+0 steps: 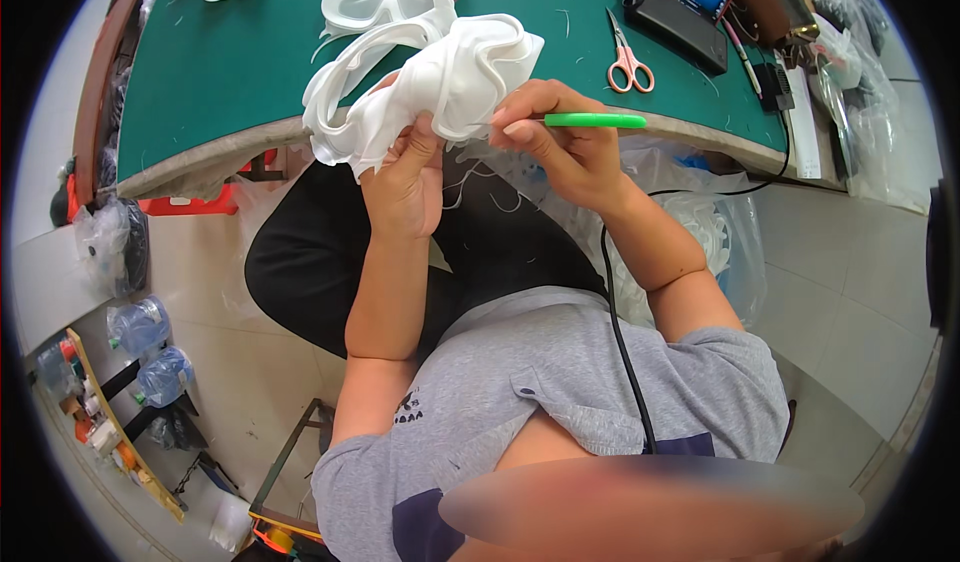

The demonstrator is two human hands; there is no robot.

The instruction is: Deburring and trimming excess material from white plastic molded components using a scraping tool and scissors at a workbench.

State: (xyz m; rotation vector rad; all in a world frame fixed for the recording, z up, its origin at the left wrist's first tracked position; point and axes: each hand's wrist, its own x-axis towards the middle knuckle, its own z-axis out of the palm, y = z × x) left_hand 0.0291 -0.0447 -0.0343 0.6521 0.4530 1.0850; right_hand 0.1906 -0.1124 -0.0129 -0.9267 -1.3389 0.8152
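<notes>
Partly hidden behind the crumpled white piece [455,72], the left hand's [408,167] fingers are closed on its lower edge, thumb in front, at the near side of the green table [230,72]. The right hand [565,152] pinches a slim tool with a bright green handle [597,121], fingertips drawn together; its thin end is hard to make out, and whether it touches the piece I cannot tell. Beyond lie goggle-shaped white pieces [385,7], overlapping, the farthest cut off above. Pink-handled scissors [628,67] lie to the right, blades apart from everything
</notes>
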